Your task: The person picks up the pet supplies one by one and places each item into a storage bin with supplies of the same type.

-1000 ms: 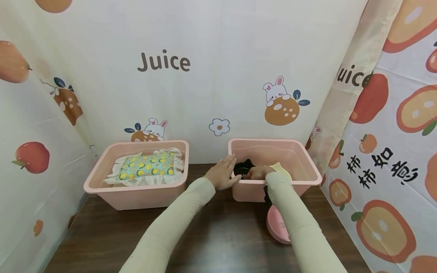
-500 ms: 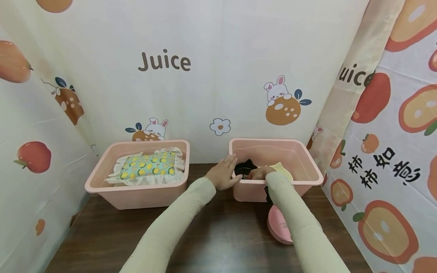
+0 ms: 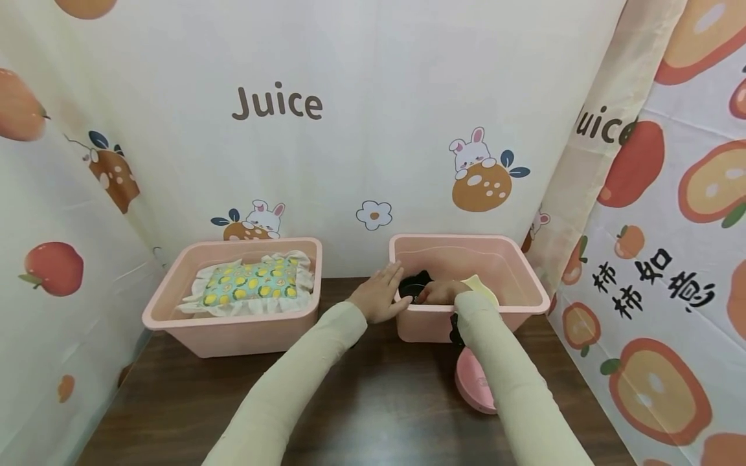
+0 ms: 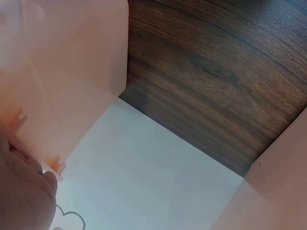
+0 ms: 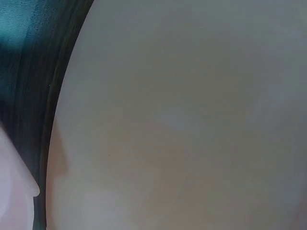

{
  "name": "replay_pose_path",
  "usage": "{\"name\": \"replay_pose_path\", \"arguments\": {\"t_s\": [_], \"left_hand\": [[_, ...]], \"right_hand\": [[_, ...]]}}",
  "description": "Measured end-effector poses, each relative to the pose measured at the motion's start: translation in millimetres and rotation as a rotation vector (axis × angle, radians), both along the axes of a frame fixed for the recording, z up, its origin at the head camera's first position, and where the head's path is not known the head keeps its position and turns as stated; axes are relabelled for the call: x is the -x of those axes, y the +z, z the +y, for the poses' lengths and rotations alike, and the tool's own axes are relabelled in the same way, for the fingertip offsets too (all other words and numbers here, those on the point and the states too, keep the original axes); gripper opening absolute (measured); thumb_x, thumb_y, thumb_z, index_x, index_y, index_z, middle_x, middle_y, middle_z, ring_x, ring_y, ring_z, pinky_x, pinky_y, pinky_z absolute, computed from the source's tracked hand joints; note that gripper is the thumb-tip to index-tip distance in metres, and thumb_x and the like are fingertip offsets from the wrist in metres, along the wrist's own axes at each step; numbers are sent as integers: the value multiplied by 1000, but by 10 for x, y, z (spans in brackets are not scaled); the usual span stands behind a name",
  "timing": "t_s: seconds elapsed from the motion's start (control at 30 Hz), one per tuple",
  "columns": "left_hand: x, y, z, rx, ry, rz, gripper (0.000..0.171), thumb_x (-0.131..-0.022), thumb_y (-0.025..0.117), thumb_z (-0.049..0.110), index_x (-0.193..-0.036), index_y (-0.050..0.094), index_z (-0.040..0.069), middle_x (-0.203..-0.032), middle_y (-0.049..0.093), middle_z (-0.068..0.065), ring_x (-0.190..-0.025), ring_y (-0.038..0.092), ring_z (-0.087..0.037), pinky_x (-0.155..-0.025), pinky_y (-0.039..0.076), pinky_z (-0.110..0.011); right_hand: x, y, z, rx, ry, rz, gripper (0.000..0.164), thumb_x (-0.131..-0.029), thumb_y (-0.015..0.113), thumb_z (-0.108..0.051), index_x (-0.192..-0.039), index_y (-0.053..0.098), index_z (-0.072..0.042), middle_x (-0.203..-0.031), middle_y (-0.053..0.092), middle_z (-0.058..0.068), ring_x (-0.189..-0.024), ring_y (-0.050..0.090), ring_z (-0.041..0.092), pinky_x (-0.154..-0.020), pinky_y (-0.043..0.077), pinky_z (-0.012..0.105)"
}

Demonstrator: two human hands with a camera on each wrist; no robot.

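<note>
My left hand lies with straight fingers over the near-left corner of the right pink bin, thumb along its front rim. Inside that bin, my right hand has curled fingers at the edge of a black cat-eared dish, pinching it. The dish's near part is hidden by the rim and the hand. Behind my right wrist shows a pale yellow dish with a pointed ear. In the left wrist view, the left hand touches the bin's edge. A pale curved surface fills the right wrist view.
A second pink bin stands at left, holding a small lemon-print pillow with white ruffles. Partly under my right forearm, a pink round dish sits on the dark wooden table. A printed curtain hangs right behind the bins.
The black dish has shifted slightly in the bin; its white print no longer shows and an inner curve does. My right hand moved a little left with it. The left hand stayed put.
</note>
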State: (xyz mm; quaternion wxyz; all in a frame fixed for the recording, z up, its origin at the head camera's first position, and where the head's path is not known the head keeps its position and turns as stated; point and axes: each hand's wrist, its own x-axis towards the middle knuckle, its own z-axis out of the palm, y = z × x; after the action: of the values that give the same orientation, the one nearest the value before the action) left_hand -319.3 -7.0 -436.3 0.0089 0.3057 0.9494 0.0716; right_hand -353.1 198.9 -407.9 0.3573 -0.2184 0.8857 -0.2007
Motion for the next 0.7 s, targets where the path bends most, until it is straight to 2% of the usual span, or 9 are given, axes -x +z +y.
{"name": "replay_pose_path", "arguments": {"t_s": [0.07,0.1,0.17,0.23,0.33,0.53,0.7], "left_hand": [[2,4,-4,-4,-2,-1,75,-99,26,56,-154,10,7,-162,5,-6,-148,6,-21,-119,14,-36],[3,4,-6,-4,-5,0,76,-99,26,56,-154,10,6,-162,5,-6,-148,6,-22,-119,14,-36],[3,6,-8,-7,-8,-1,76,-99,26,56,-154,10,6,-162,5,-7,-148,6,-22,-119,14,-36],[2,2,-9,-10,-10,1,76,-99,26,55,-154,10,6,-162,5,-7,-148,7,-22,-119,14,-37],[2,-12,-11,-20,-11,8,75,-99,26,55,-154,11,5,-161,8,-8,-148,8,-23,-118,15,-37],[11,-9,-6,-2,-6,8,75,-99,26,55,-154,13,5,-161,9,-9,-148,8,-22,-119,15,-38],[13,3,24,31,6,2,75,-99,25,56,-154,12,6,-162,6,-7,-148,6,-22,-118,15,-39]], "right_hand": [[199,-313,-33,-61,-41,62,42,-94,56,-26,-131,59,-6,-133,58,10,-122,51,24,-99,44,39],[258,-405,-32,-69,-68,76,41,-93,57,-24,-129,60,-5,-131,59,10,-120,52,25,-97,45,40],[346,-490,17,-43,-50,88,43,-93,59,-28,-129,60,-5,-131,59,10,-119,53,25,-95,45,41],[382,-499,68,15,-30,67,48,-91,61,-33,-130,60,-6,-131,58,10,-117,54,25,-94,46,41],[377,-490,76,72,-49,50,49,-89,64,-34,-130,61,-7,-133,57,9,-119,53,24,-95,46,41],[372,-517,63,236,-168,8,55,-90,65,-21,-136,49,5,-137,52,19,-124,51,33,-102,42,49],[349,-488,79,289,-165,131,54,-92,62,-21,-136,48,8,-138,51,22,-129,46,37,-104,40,49]]}}
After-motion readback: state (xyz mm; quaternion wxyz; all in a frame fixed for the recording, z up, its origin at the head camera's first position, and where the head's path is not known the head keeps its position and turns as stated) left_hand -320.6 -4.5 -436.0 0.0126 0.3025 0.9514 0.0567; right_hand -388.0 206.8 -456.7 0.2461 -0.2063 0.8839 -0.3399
